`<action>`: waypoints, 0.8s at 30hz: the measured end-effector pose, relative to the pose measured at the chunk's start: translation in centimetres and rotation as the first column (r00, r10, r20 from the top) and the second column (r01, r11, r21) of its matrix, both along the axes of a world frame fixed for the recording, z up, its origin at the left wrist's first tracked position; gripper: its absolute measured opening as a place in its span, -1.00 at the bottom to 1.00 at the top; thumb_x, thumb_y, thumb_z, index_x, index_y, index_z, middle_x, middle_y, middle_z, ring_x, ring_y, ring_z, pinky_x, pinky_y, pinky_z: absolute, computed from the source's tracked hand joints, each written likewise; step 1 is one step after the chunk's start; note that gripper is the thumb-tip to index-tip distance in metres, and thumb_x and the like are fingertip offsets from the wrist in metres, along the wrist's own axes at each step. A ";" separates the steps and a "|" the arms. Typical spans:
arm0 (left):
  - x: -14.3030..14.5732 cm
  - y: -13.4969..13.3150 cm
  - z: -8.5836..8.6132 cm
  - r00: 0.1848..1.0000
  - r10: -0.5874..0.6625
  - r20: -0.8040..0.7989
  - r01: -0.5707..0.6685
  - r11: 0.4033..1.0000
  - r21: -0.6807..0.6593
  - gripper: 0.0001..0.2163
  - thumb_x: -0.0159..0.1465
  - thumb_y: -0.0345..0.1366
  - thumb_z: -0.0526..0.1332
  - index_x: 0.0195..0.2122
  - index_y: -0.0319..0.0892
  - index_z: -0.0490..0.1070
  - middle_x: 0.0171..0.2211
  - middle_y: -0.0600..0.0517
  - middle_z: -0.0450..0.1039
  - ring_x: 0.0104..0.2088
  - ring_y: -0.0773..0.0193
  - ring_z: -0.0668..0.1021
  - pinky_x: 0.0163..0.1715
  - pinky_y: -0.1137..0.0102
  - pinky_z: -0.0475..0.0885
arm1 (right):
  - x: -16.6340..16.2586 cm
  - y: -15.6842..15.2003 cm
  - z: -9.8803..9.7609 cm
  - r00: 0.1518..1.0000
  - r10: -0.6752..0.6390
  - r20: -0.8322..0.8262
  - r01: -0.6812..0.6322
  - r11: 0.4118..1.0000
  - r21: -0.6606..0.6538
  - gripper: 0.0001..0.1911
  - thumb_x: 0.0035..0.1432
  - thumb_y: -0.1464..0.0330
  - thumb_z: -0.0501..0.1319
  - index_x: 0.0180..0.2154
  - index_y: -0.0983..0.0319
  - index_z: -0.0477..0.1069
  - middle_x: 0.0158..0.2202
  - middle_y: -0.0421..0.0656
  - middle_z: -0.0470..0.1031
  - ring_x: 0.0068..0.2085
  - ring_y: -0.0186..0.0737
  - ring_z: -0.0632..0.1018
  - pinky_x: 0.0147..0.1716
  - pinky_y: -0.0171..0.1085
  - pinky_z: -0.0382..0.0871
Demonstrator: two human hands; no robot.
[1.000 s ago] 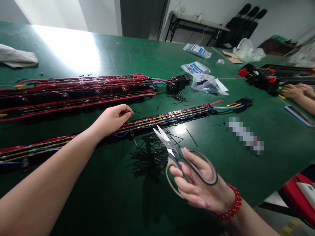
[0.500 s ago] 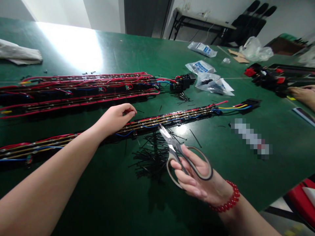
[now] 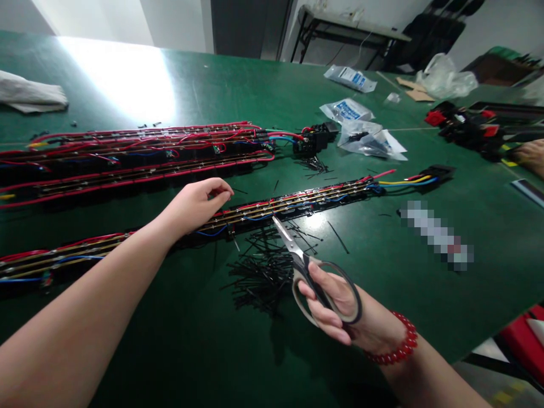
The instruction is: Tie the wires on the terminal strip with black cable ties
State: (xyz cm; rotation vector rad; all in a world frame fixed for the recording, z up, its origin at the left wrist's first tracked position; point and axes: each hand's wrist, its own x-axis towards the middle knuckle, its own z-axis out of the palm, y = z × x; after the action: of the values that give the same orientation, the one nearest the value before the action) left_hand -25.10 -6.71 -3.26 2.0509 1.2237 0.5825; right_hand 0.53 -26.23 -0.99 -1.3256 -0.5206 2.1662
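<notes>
1. Left hand (image 3: 193,204): rests on the near wired strip (image 3: 297,201) at about its middle. The fingers are curled and the thumb meets the fingertips in a pinch; whether anything lies between them is too small to tell.
2. Right hand (image 3: 340,309): grasps the scissors (image 3: 304,263), fingers passed through the grey handle loops. A red bead bracelet (image 3: 399,345) circles the wrist.
3. Scissors: held above the table, blades almost closed and pointing up and left, the tip just at the near edge of the wired strip.
4. Near wired strip: lies flat across the green table (image 3: 212,96), running left to right and ending in a black connector (image 3: 437,173) on yellow, red and blue leads.
5. Black offcuts (image 3: 259,269): a loose heap just beside the strip, under the scissor blades.
6. Further strips (image 3: 127,153): lie side by side behind the left hand.
7. Clear plastic bags (image 3: 365,139): lie beyond the connector.
8. Another person's hand (image 3: 531,156): at the right edge, well apart.
</notes>
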 end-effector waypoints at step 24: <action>0.1 0.2 -0.4 0.998 -0.004 0.067 0.002 1.000 0.026 -0.79 0.28 -0.19 0.13 -0.22 -0.12 0.53 -0.26 0.06 0.59 -0.27 0.26 0.55 -0.25 0.37 0.37 | -3.2 1.7 0.6 0.851 0.060 -0.522 -0.203 0.954 -0.221 -0.35 0.32 -0.18 -0.18 -0.36 0.24 0.27 -0.74 -0.37 0.20 -0.82 -0.51 0.14 -0.89 -0.55 -0.06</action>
State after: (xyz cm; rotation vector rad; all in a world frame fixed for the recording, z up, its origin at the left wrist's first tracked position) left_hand -24.96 -6.48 -3.70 2.0376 1.1798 0.6640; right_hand -2.70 -24.54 -0.41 -0.7868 -0.1057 2.6489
